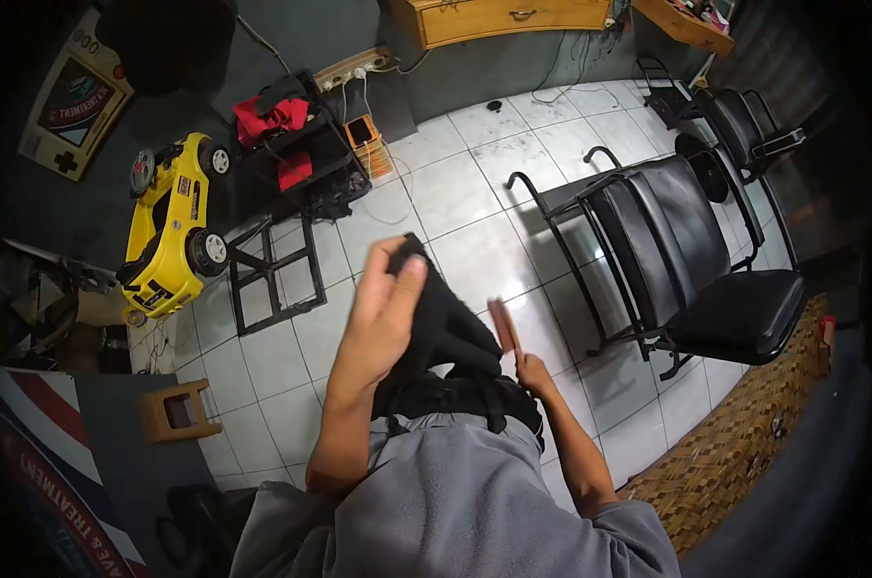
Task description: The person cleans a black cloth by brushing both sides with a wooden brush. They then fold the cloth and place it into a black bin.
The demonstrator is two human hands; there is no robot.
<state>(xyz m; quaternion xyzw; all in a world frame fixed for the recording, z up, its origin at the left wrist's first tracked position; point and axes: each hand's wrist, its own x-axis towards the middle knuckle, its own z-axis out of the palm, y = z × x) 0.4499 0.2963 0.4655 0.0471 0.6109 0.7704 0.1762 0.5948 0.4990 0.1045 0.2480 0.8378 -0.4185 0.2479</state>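
Observation:
My left hand (382,303) is raised in front of my body, its thumb and fingers pinched on the top of a black cloth (434,313). From there the cloth hangs down in front of my dark trousers. My right hand (531,373) is lower, by my right hip, closed round the handle of a brown brush (503,326). The brush points upward, blurred, just to the right of the cloth's lower part.
Black chairs (662,250) stand at the right on the white tiled floor (359,207). A yellow toy car (171,226) is at the left, above a small brown stool (178,411). A black cart (311,159) holds red and black cloths. A wooden drawer (518,17) is on the far wall.

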